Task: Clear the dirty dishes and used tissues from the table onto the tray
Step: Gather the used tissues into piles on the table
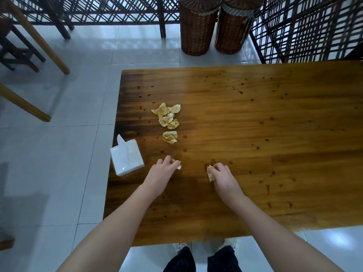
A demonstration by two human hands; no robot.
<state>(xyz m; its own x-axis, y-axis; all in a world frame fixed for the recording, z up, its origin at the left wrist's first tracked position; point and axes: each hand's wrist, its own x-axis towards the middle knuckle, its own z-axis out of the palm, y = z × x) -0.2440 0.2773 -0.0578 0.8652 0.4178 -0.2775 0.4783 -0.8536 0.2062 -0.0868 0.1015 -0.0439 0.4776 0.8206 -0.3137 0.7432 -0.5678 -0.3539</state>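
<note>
Wooden counter [255, 124] fills most of your view. The white tissue pack [127, 159] sits on its left edge with one sheet sticking up. Two wicker baskets [196, 32] stand side by side on the floor, well beyond the pack and to its right. Your left hand [162, 170] is just right of the pack, fingers curled down onto a stained tissue wad [178, 165] that lies on the counter. Your right hand [223, 176] is further right of the pack and apart from the left, fingers curled round a second wad [210, 174], also stained. Three loose used tissues [169, 122] lie in a row beyond and right of the pack: the far two touch, the near one sits a gap away. Red sauce spots [272, 173] are scattered across the counter right of the pack, a few close to it.
</note>
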